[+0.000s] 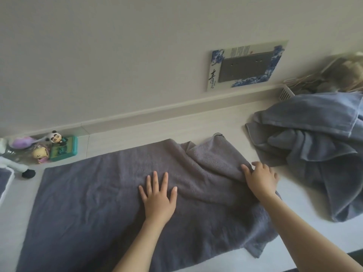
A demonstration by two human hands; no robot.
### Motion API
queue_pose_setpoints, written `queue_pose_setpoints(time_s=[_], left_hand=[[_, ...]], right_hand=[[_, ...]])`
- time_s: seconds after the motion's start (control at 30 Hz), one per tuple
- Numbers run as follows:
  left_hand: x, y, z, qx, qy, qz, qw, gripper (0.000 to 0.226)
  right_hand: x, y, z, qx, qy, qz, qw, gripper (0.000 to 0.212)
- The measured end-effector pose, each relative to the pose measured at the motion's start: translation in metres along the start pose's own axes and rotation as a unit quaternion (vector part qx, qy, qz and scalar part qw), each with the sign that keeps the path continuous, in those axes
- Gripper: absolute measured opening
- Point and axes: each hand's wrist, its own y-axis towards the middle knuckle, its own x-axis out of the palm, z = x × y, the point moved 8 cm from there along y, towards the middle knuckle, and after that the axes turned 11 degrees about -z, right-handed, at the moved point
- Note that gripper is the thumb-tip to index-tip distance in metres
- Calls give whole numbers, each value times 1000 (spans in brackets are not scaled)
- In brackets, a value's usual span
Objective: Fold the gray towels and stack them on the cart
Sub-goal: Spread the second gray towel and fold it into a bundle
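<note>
A gray towel (94,195) lies spread over the white surface (306,230), flat on its left part and rumpled on its right. My left hand (158,199) rests flat on the towel's middle with the fingers apart. My right hand (260,178) pinches a raised fold at the towel's right side. A heap of unfolded gray towels (314,150) lies to the right, close to my right hand. No cart is in view.
Small toy figures (42,152) and a green box (62,149) stand at the back left by the wall. A black-and-white plush (17,166) lies at the left edge. A framed panel (245,64) hangs on the wall. A white basket (285,93) stands at the back right.
</note>
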Motion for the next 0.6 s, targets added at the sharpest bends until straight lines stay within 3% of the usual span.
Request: queue_pose_setpoints(time_s=[0.1, 0.23, 0.37, 0.43, 0.53, 0.6], left_hand=[[-25, 0, 0, -6, -64, 19, 998, 88], [-62, -1, -1, 52, -111, 67, 990, 87], [-108, -7, -10, 115, -186, 155, 963, 75], [-129, -12, -17, 151, -217, 204, 942, 68], [-143, -18, -26, 179, -235, 224, 929, 64], [-141, -22, -25, 194, -243, 213, 926, 63]], right_hand=[[-2, -1, -7, -15, 82, -5, 996, 31], [-36, -58, -50, -123, 166, 152, 967, 22], [-36, -137, -117, -222, 110, 191, 950, 18], [-18, -174, -147, -281, 71, 186, 939, 20], [26, -207, -177, -341, 39, 64, 937, 25], [36, -222, -176, -357, 37, 90, 929, 27]])
